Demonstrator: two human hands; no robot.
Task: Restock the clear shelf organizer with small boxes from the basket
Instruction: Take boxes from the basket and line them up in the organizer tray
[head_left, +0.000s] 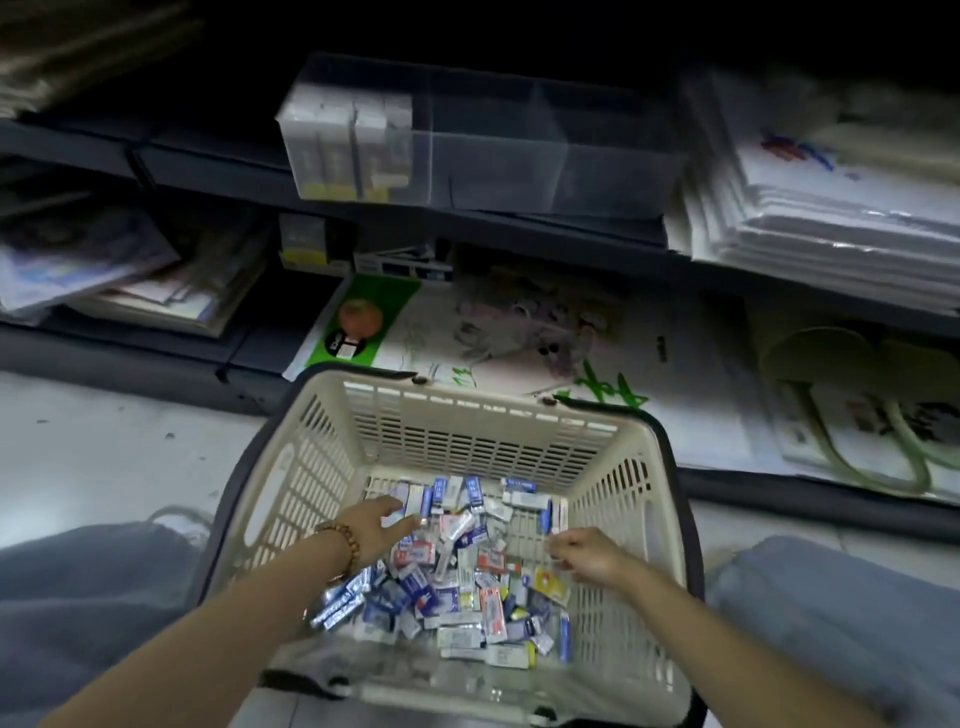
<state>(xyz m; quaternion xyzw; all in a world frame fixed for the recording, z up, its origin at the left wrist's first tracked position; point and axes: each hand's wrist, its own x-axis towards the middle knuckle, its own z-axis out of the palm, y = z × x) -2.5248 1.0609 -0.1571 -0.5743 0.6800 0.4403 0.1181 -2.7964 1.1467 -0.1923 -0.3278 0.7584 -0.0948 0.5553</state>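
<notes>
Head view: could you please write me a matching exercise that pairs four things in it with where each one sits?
Things:
1. clear shelf organizer
2. basket
3. bead bracelet
4. stack of white packs

Places:
a. on the left wrist
b. low down, between the person's knees
c. on the shelf, with small boxes at its left end
d. on the shelf, to the right of the organizer

Pairs: 1-c, 2-b, 3-a, 4-d
</notes>
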